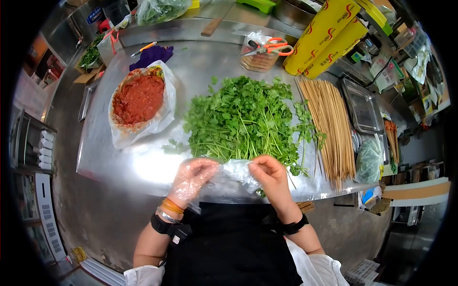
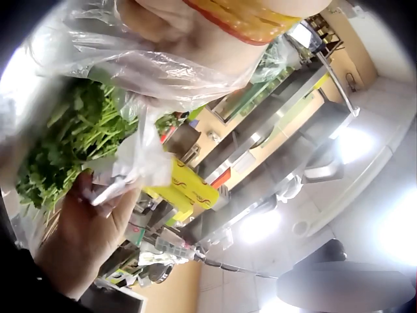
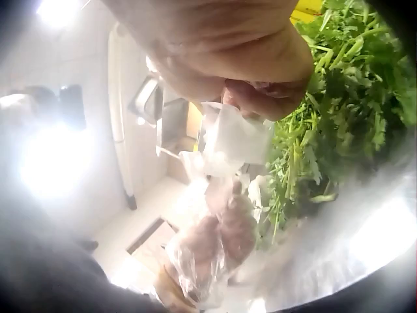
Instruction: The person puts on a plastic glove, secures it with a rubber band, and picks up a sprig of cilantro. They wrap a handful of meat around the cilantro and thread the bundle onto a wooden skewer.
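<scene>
A person stands at the near edge of a steel counter with both hands raised just above it, close together.

Left hand: covered by a thin clear plastic glove, with an orange band and a black strap at the wrist. Its fingers are bent towards the right hand and close on one end of a piece of loose plastic.

Right hand: bare, with a black strap at the wrist. Thumb and fingers are clenched in a pinch on the other end of the loose plastic. The right wrist view confirms this pinch.

The loose plastic is crumpled and hangs between the two hands, over the counter's near edge and just in front of the herb stems.

Also on the counter:
- A large pile of leafy green herbs lies in the middle, directly beyond the hands.
- A spread of wooden skewers lies to the right, touching the herbs' edge.
- An open bag of red paste sits to the left, apart from the herbs.
- Orange-handled scissors rest on a small container at the far side.
- Two yellow rolls lie beside the scissors.
- A metal tray lies right of the skewers.
</scene>
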Tool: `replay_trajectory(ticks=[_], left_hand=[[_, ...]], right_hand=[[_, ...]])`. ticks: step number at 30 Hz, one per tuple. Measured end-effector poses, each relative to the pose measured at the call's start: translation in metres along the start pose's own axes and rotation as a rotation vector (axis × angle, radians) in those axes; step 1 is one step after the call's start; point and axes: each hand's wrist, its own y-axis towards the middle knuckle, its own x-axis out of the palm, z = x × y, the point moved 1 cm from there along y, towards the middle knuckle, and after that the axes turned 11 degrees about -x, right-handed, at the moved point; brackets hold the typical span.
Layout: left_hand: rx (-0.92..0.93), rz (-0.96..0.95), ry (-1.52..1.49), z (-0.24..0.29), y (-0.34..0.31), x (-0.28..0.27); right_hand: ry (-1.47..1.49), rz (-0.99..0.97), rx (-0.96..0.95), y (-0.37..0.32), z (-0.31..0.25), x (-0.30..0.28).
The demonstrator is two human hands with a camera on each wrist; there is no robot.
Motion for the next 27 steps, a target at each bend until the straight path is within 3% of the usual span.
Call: replay_trajectory(ticks=[3,6,9,12,13,16,20,26,27], left_hand=[[-0.087,0.007,0.043,0.001,-0.006,-0.011],[0.060,0.108,-0.087,-0.002,-0.001,-0.009],[0.011,0.175,-0.049,-0.001,-0.004,-0.017],[-0.004,0.129,-0.053,-0.001,-0.008,-0.025],[-0.009,0.152,-0.022,0.001,-0.013,-0.025],[-0.053,0.123,-0.073,-0.012,-0.017,-0.033],[-0.113,0.251,-0.381,-0.018,-0.019,-0.029],[-0.062,0.237,-0.547,-0.026,-0.016,-0.043],[-0.048,0.203,-0.540,-0.024,-0.018,-0.042]], right_hand=[[0.083,0.001,0.054,0.002,-0.009,-0.009],[0.103,-0.021,0.165,0.000,-0.006,-0.013],[-0.195,-0.045,0.054,-0.005,-0.006,-0.018],[-0.212,0.164,-0.264,-0.006,-0.007,-0.022],[-0.186,0.215,-0.282,-0.007,-0.008,-0.026],[0.071,0.303,-0.312,-0.002,-0.014,-0.027],[0.224,0.146,-0.199,-0.008,-0.008,-0.032],[-0.053,0.153,-0.237,-0.008,-0.002,-0.056],[-0.080,0.239,-0.210,-0.005,-0.010,-0.051]])
